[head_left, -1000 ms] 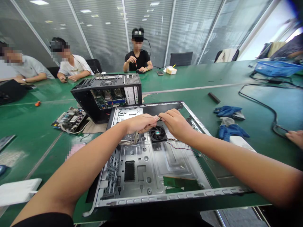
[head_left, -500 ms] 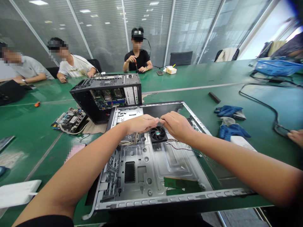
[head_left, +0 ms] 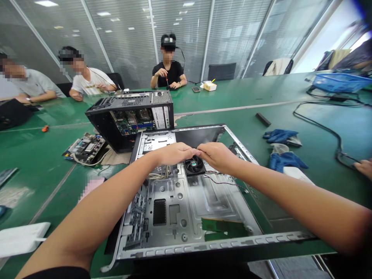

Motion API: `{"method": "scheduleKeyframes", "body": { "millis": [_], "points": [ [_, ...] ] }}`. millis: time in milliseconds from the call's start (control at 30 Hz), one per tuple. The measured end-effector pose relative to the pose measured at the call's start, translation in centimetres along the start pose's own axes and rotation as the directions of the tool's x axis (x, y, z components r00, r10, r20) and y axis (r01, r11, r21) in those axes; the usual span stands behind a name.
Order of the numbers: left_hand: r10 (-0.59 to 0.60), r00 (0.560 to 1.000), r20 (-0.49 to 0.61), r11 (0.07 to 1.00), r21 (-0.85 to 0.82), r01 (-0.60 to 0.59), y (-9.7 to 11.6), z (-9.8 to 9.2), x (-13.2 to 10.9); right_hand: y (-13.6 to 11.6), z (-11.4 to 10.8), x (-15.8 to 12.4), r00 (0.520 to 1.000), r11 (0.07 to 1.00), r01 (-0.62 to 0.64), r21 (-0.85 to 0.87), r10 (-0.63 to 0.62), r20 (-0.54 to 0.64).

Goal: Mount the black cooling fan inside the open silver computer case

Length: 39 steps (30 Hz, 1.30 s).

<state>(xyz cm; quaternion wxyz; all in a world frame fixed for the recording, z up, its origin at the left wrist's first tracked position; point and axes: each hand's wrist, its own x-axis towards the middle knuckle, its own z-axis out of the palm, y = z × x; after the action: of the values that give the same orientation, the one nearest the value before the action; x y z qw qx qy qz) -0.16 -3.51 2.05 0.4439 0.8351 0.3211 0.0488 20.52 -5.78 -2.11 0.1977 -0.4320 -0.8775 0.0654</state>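
My left hand (head_left: 178, 152) and my right hand (head_left: 217, 155) meet fingertip to fingertip above an open computer case (head_left: 162, 242) that lies flat on the table. The fingers of both are pinched closed, and whatever is between them is hidden. Just below my fingertips is a black cooling fan (head_left: 195, 166), its thin wires (head_left: 225, 182) trailing right to a small white connector. A bundle of beige cables (head_left: 159, 173) lies inside the case, under my left wrist. Green circuit-board strips (head_left: 222, 228), apparently memory sticks, rest near the case's front edge.
Behind stands a second computer case (head_left: 106, 128), upright, with its board exposed. A loose motherboard (head_left: 87, 148) lies to the left. Blue gloves (head_left: 286, 161), a black cable (head_left: 325, 126) and a blue basket (head_left: 340, 82) are on the right. Several people sit around the table.
Both hands have tilted and sunk slightly, fingertips still together. The pale bit that showed between them earlier is now covered. The fan and case have not moved.
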Motion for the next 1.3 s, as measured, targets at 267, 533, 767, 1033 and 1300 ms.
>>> {"method": "scheduleKeyframes", "body": {
  "millis": [267,533,767,1033,1300],
  "points": [
    [0.030,0.999,0.020,0.986,0.163,-0.033,-0.08,-0.18,0.11,-0.34,-0.67,0.00,0.992,0.960,-0.093,0.265,0.065,0.109],
    [0.066,0.997,-0.027,0.935,0.351,-0.052,0.45,0.02,0.14,-0.28,-0.76,0.06,0.988,0.941,-0.093,0.327,0.047,0.145],
    [-0.002,0.999,-0.033,0.988,0.156,0.007,0.23,0.00,-0.01,-0.40,-0.62,0.02,0.996,0.977,-0.054,0.207,0.038,0.083],
    [0.025,1.000,-0.016,0.995,0.102,-0.023,0.32,-0.17,-0.17,-0.03,0.02,-0.22,1.000,1.000,0.004,0.020,-0.004,0.003],
    [0.067,0.997,-0.044,0.972,0.227,-0.055,0.30,-0.03,-0.05,-0.27,-0.29,-0.05,1.000,1.000,-0.002,0.025,0.002,0.013]
  ]
}}
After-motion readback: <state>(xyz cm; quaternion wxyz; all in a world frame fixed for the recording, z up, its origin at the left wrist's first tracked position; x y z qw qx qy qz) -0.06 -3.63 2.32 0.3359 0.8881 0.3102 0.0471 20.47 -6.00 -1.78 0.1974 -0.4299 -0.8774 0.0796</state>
